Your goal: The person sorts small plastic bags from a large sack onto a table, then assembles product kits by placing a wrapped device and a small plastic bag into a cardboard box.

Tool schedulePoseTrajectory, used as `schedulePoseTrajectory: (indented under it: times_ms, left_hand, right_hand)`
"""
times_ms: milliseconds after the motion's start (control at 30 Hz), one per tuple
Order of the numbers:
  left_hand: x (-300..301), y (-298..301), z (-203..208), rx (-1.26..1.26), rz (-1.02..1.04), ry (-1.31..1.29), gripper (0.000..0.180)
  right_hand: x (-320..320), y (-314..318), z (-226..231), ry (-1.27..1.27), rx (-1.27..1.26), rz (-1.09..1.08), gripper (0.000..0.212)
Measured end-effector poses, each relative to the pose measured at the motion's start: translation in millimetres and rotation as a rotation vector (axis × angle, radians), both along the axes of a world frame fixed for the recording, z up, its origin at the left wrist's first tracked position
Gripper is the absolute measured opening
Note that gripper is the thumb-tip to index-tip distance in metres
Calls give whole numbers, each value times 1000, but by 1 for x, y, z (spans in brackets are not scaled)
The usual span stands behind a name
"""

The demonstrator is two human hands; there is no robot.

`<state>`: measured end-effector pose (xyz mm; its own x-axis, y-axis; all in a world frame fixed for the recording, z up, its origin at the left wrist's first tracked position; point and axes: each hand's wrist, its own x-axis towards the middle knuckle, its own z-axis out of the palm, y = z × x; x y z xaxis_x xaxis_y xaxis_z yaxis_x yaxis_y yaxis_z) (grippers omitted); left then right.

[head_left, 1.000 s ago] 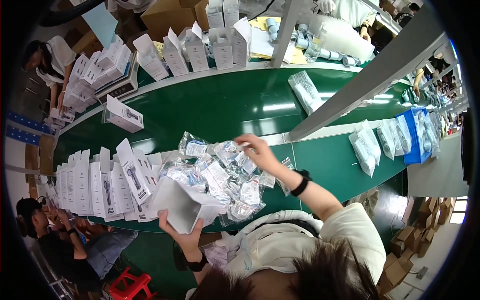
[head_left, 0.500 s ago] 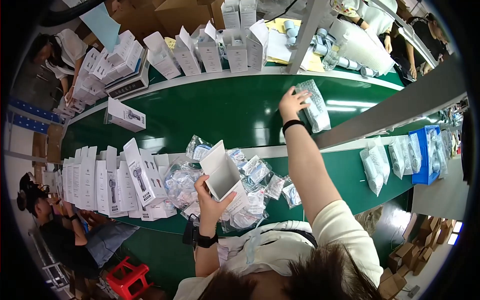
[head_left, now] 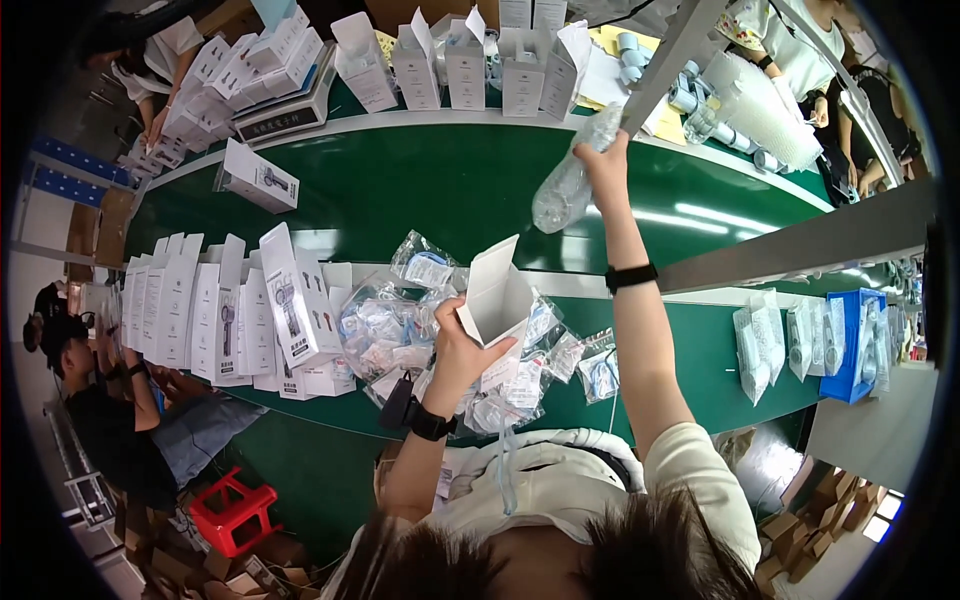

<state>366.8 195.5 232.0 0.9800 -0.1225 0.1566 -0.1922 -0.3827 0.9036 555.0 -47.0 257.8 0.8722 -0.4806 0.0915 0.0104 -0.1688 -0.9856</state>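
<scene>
My left hand (head_left: 462,352) grips an open white cardboard box (head_left: 500,300), its flaps raised and its mouth tilted up toward me. Over the green conveyor belt, my right hand (head_left: 606,165) is closed around a bubble-wrapped item (head_left: 567,185), holding it aslant; the wrap blurs what is inside. Around and under the box lies a pile of clear plastic bags (head_left: 385,325) with cables and folded papers in them. One small bag with a blue cable (head_left: 600,375) sits apart, right of the pile.
Rows of white boxes (head_left: 200,310) stand at the left. One box (head_left: 258,177) rests on the belt (head_left: 420,190). A grey metal post (head_left: 800,240) slants across the right side, near more bubble-wrapped items (head_left: 757,345) and a blue bin (head_left: 850,385). Co-workers sit across and at left.
My right hand has closed on the bubble-wrapped item and lifted it off the belt, turning it. The left hand, still holding the box, appears further right and higher as the view shifts.
</scene>
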Motion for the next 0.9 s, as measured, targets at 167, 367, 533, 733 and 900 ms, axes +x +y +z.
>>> schedulePoseTrajectory:
  times_ms: [167, 367, 533, 733, 900]
  left_hand:
    - [-3, -4, 8, 58, 86, -46, 80]
    - [-17, -12, 12, 4, 149, 82, 83]
    - [-23, -20, 22, -50, 122, 137, 82]
    - [-25, -32, 19, -24, 54, -223, 80]
    - [-19, -32, 4, -103, 42, -285, 80]
  right_hand:
    - [-112, 72, 72, -410, 514, -20, 63]
    - [-163, 92, 89, -557, 640, -276, 56]
    - [-173, 74, 99, -370, 909, -131, 54]
    - [-182, 78, 56, -298, -185, 227, 40]
    - [-193, 57, 89, -473, -985, 524, 33]
